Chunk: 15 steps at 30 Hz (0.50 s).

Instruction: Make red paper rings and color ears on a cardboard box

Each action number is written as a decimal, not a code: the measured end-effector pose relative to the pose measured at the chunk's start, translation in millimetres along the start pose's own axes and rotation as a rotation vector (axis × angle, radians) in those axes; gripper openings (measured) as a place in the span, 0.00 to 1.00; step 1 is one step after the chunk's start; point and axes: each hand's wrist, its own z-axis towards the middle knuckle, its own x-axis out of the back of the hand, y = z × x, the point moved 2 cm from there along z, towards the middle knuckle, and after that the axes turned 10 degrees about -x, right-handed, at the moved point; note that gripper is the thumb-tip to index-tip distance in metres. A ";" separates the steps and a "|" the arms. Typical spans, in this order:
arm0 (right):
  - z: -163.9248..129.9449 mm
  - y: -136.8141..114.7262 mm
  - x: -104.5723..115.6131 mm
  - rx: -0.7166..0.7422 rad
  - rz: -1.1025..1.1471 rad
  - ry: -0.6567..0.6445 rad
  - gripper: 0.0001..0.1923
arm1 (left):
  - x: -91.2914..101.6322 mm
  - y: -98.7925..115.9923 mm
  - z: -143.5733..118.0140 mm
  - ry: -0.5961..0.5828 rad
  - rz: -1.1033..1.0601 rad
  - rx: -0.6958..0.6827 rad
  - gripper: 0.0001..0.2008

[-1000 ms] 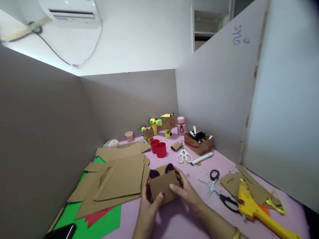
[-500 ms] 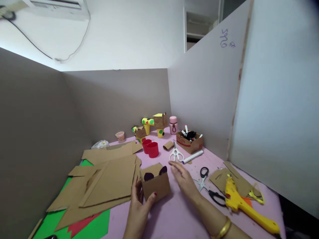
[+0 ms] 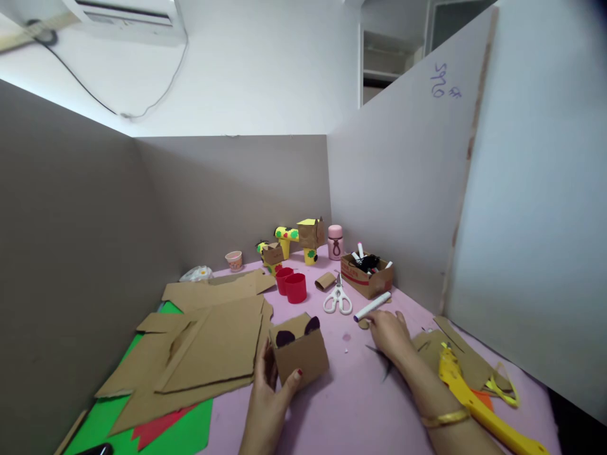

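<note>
My left hand [image 3: 269, 393] grips a small folded cardboard box [image 3: 303, 361] with two dark purple ear shapes on top, holding it upright on the pink table [image 3: 351, 411]. My right hand [image 3: 389, 333] lies further right, palm down, over a pair of black-handled scissors whose blade tips [image 3: 379, 357] stick out beneath it. I cannot see the fingers closed around the scissors. A white marker [image 3: 372, 306] lies just beyond that hand's fingertips.
Flat cardboard sheets [image 3: 213, 341] cover green paper [image 3: 161, 430] at the left. White scissors [image 3: 337, 301], two red cups [image 3: 295, 287], a box of markers [image 3: 367, 278], a pink bottle [image 3: 334, 242] and craft figures [image 3: 303, 234] stand behind. A yellow glue gun [image 3: 469, 398] lies at the right. Partition walls enclose the table.
My right hand let go of the cardboard box and moved right, onto the black-handled scissors. My left hand kept hold of the box.
</note>
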 end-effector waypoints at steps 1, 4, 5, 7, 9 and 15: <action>-0.1 1.7 1.6 -0.011 -0.014 0.009 0.13 | 0.0 -0.5 -0.2 0.007 -0.008 0.001 0.46; -1.7 -0.5 1.6 -0.043 -0.031 0.033 0.13 | 0.4 -2.2 -0.6 0.008 -0.010 0.004 0.46; -2.5 -3.2 0.2 -0.048 -0.026 0.039 0.13 | 0.8 -2.6 -0.7 0.006 -0.012 0.005 0.46; -4.0 -9.1 -3.2 -0.046 0.005 0.047 0.13 | 1.4 -2.8 -1.0 0.002 -0.016 0.006 0.47; -4.4 -12.4 -5.6 -0.037 0.062 0.054 0.13 | 1.8 -2.2 -1.6 0.005 -0.014 0.009 0.47; 1.2 -1.0 -5.7 -0.031 0.384 0.019 0.11 | 0.8 -1.4 -2.8 0.025 -0.037 0.004 0.45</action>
